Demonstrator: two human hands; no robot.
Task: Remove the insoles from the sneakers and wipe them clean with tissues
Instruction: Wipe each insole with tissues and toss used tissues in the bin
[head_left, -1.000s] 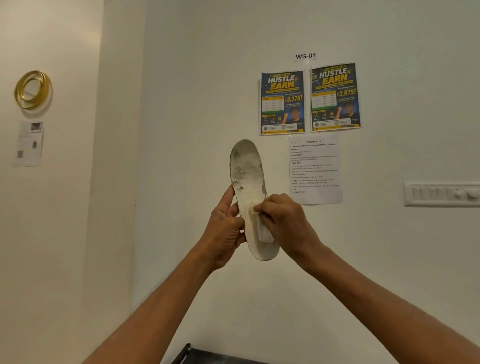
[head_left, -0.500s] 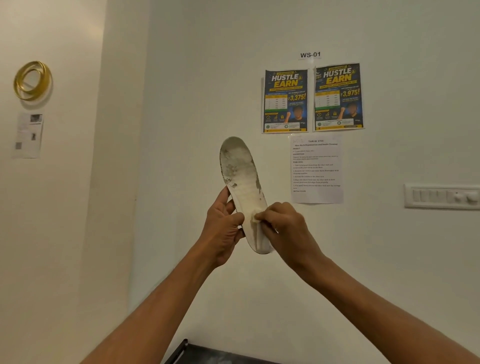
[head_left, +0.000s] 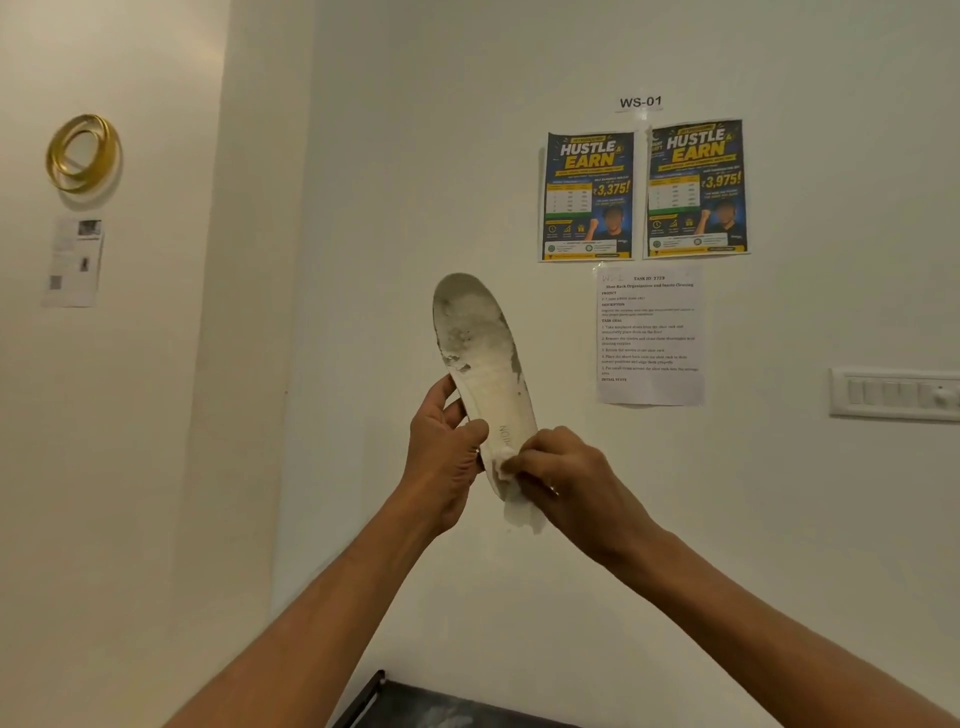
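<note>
One dirty white foam insole (head_left: 480, 364) is being wiped, held up left of the taped white paper sheet (head_left: 649, 335).
Left hand (head_left: 447, 457) grips its heel; right hand (head_left: 566, 478) pinches a crumpled white tissue (head_left: 519, 512) there. Next, rub up to the grey toe.

Dark flat surface (head_left: 452, 709), black raised edge, at 6 o'clock, bottom frame edge. Faint pale patch on it; identity unclear.

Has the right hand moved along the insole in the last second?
Yes. The right hand with the tissue has slid down toward the heel end of the insole, farther below the task sheet on the wall.
</note>
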